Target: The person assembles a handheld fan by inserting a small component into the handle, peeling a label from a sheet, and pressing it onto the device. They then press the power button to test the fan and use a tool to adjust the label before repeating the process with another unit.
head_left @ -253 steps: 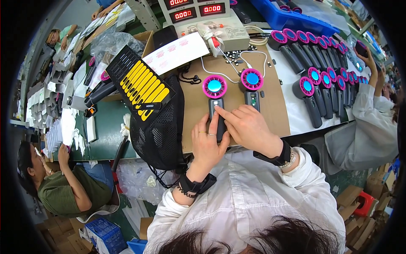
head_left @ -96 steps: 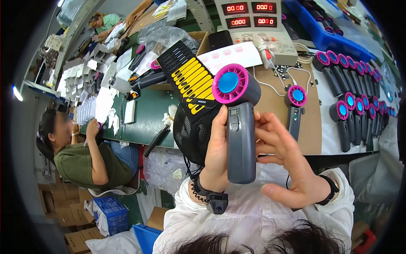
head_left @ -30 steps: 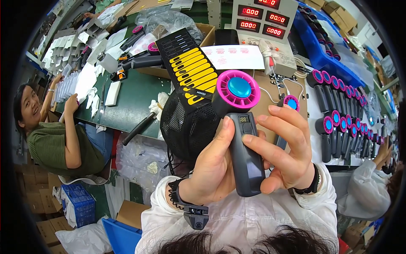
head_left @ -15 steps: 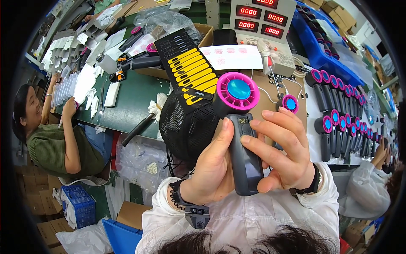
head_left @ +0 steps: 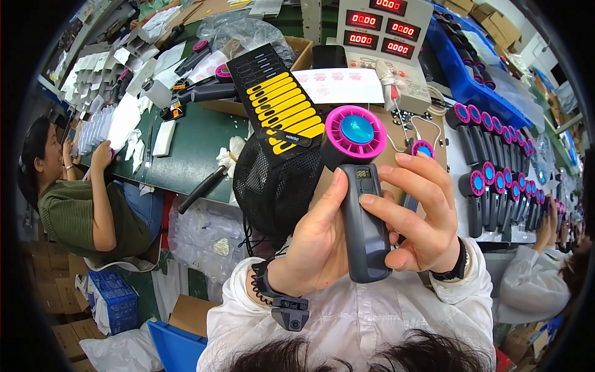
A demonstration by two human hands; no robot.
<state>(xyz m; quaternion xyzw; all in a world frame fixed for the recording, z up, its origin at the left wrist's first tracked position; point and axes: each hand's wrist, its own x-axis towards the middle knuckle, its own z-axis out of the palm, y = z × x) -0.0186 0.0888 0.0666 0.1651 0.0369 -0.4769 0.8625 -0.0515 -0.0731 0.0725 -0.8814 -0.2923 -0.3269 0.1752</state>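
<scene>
A dark grey handheld fan (head_left: 365, 229) with a pink ring and a blue centre stands upright before me, its small display lit. My left hand (head_left: 315, 248) is closed round the handle from the left, thumb along its upper edge. From the right, my right hand (head_left: 427, 214) grips it: the index fingertip rests on a button below the display and the thumb touches the lower side. A black mesh bag (head_left: 263, 195) lies left of the fan, under a black sheet of yellow strip stickers (head_left: 279, 99). Another fan (head_left: 423, 149), partly hidden, lies behind my right hand.
A meter box (head_left: 387, 56) with red displays and cables stands at the back beside a white printed sheet (head_left: 339, 85). Rows of similar fans (head_left: 489, 180) stand to the right, near a blue bin (head_left: 471, 74). A co-worker (head_left: 80, 192) sits at the left.
The fan and both hands have shifted slightly to the right. My right index finger stays on the button. The co-worker at the left has moved an arm nearer the head.
</scene>
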